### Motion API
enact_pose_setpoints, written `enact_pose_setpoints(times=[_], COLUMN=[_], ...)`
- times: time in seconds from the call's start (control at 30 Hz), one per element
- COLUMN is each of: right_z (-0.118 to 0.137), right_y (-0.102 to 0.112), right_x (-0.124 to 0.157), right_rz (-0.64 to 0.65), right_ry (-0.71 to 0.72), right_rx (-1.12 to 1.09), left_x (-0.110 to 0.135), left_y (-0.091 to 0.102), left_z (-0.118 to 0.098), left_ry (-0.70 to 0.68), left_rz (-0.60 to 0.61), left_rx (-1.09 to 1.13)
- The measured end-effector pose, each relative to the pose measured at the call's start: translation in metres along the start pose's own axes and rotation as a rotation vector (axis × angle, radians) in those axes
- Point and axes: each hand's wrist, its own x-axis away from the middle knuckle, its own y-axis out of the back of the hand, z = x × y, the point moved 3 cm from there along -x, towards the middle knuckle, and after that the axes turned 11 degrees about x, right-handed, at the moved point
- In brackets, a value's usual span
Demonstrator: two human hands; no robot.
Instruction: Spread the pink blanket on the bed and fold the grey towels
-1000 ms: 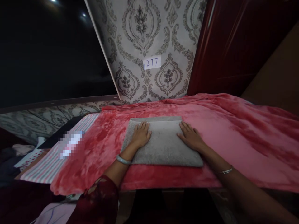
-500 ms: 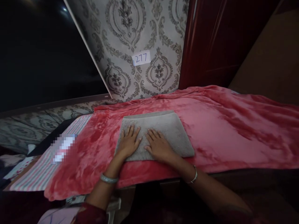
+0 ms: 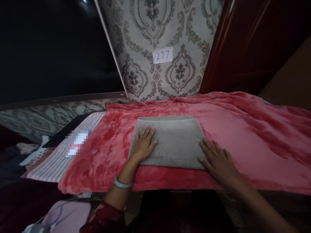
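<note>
A folded grey towel (image 3: pixel 173 140) lies flat on a red plush blanket (image 3: pixel 243 129) that covers the table. My left hand (image 3: pixel 143 145) rests palm down on the towel's left part, fingers stretched out. My right hand (image 3: pixel 218 160) lies flat at the towel's near right corner, partly on the towel's edge and partly on the blanket, fingers spread. Neither hand holds anything. A pale bangle sits on my left wrist.
A striped cloth (image 3: pixel 58 155) lies left of the blanket with a small blurred object (image 3: pixel 76 144) on it. Patterned wallpaper with a paper label "277" (image 3: pixel 162 55) stands behind. A dark red door (image 3: pixel 245 42) is at the back right. Pale fabric (image 3: pixel 68 216) lies below left.
My right hand slid from the towel's middle, beside the left hand, out to its near right corner. The left hand stayed on the towel's left part. The view shifted slightly.
</note>
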Motion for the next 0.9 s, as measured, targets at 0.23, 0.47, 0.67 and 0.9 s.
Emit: enact_pose_setpoints(times=[0.23,0.47,0.67,0.9], right_z=[0.107,0.231,0.185,0.052], right_y=[0.067,0.034,0.004,-0.009], right_x=[-0.096,-0.155,-0.156,-0.146], right_rz=[0.006,0.148,0.158,0.142], right_ry=[0.337,0.453,0.423,0.139], right_rx=[-0.151,-0.173,-0.111,0.029], left_x=[-0.003,0.000,0.002,-0.001], left_y=[0.040,0.015,0.008,0.007], left_z=[0.037,0.047,0.055,0.058], left_ry=[0.131,0.175,0.162,0.148], left_rz=[-0.196,-0.034,-0.045,-0.064], left_rx=[0.078,0.086,0.073,0.055])
